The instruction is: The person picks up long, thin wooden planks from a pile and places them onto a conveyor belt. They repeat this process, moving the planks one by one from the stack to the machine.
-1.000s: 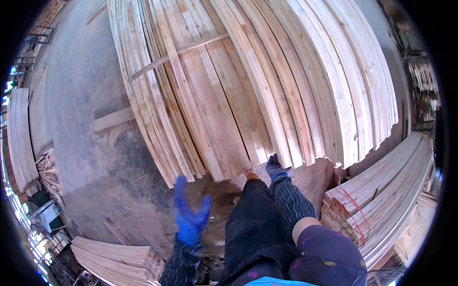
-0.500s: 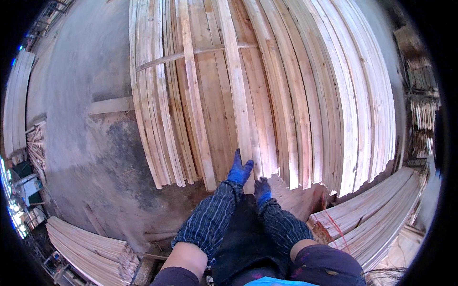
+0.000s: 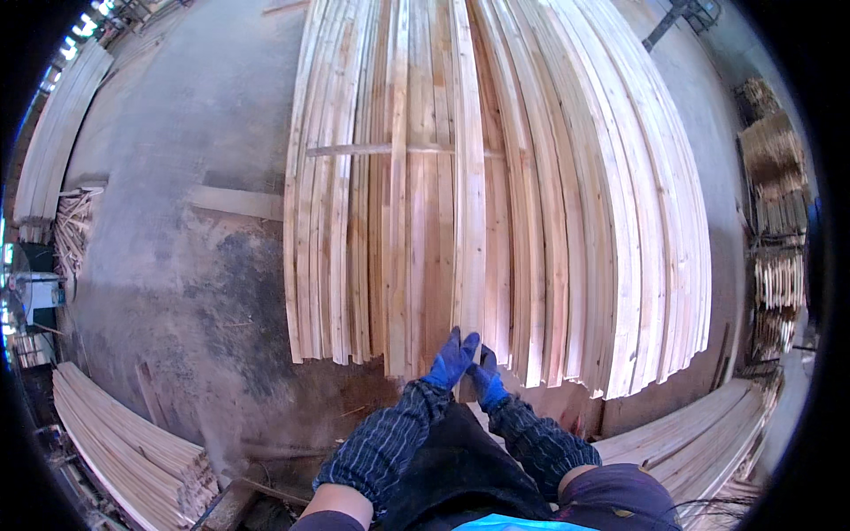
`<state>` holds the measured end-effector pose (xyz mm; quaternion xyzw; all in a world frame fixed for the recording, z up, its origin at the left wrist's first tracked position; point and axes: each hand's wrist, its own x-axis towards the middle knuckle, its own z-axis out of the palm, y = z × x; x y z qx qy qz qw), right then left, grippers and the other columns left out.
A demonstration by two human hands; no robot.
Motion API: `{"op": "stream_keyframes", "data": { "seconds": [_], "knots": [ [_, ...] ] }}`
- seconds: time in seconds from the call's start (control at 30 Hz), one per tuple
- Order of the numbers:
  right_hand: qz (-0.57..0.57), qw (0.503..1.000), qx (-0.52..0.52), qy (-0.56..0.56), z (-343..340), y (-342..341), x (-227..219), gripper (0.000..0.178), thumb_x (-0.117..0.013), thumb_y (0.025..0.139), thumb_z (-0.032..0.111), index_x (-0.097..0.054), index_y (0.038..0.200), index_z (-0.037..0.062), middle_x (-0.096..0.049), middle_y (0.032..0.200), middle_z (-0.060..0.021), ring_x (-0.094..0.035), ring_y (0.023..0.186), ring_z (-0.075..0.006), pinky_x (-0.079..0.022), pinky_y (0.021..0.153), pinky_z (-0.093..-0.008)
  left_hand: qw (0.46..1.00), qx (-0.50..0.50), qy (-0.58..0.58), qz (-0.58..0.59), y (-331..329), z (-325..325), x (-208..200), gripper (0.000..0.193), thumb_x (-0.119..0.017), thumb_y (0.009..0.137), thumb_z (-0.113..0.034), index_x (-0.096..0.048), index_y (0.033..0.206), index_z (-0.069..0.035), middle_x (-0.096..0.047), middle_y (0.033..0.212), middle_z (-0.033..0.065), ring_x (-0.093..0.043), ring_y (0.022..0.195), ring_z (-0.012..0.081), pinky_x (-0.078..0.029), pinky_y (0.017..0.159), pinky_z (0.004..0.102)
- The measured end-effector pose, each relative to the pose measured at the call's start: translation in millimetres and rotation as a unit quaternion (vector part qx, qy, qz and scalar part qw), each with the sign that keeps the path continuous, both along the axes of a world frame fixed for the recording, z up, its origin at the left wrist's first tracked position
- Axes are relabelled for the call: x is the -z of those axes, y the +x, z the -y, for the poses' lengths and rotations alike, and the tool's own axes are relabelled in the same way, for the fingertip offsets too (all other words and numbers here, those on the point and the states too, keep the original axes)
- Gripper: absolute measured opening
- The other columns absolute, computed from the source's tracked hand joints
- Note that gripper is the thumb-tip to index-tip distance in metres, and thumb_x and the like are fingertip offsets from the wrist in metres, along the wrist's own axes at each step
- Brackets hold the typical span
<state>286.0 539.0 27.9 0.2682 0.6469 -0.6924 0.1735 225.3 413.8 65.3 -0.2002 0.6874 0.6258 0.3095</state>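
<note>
Both my hands wear blue gloves and meet at the near end of a long, pale wooden board lying on top of a wide stack. My left hand is closed around the board's left side, its fingers over the upper face. On the other side, my right hand grips the same end, fingers partly hidden behind the wood. Dark striped sleeve covers reach from both wrists up the forearms. Another loose board runs alongside to the left, also on top of the stack.
A thin wooden strip crosses the stack farther back. Bundled boards lie low at the left and low at the right. More timber piles stand along the right side. Scrap sticks are heaped at the far left.
My view has shifted, so the stack sits lower and straighter. My left hand's spread thumb and fingers have drawn in, and my right hand has come up against the board end beside it.
</note>
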Motion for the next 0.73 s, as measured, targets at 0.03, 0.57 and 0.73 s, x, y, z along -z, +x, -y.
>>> {"op": "stream_keyframes", "data": {
  "seconds": [0.03,0.57,0.73],
  "knots": [
    [0.026,0.999,-0.02,-0.026,6.2,-7.7,-19.5,0.056,-0.078,0.082,0.02,-0.052,0.126,-0.0009,-0.063,0.114,-0.0134,-0.062,0.105,-0.023,-0.051,0.092,-0.0371,1.0,0.015,-0.019,-0.011,0.3,6.8,-14.7,0.09,-0.053,0.092,-0.058,-0.032,0.142,0.013,-0.042,0.143,0.0326,-0.041,0.136,0.0386,-0.035,0.111,0.0395],
    [-0.101,0.839,-0.448,-0.293,109.4,4.5,-109.9,0.047,-0.053,0.098,0.041,-0.054,0.128,0.0048,-0.06,0.125,-0.0132,-0.057,0.114,-0.0268,-0.04,0.107,-0.0389,0.997,-0.041,-0.044,0.045,31.0,168.9,-266.1,0.073,-0.067,0.086,-0.056,-0.056,0.128,0.003,-0.064,0.11,0.0143,-0.06,0.102,0.0238,-0.047,0.093,0.0348],
    [0.106,0.847,-0.111,-0.51,158.5,-146.4,-132.9,0.062,-0.049,0.092,0.062,-0.054,0.127,0.0116,-0.062,0.115,-0.008,-0.059,0.107,-0.0259,-0.047,0.098,-0.0424,0.996,-0.05,-0.075,0.012,215.8,189.7,-256.6,0.064,-0.069,0.087,-0.049,-0.057,0.129,-0.002,-0.065,0.107,0.0139,-0.06,0.101,0.0211,-0.047,0.093,0.0341]
  ]
}}
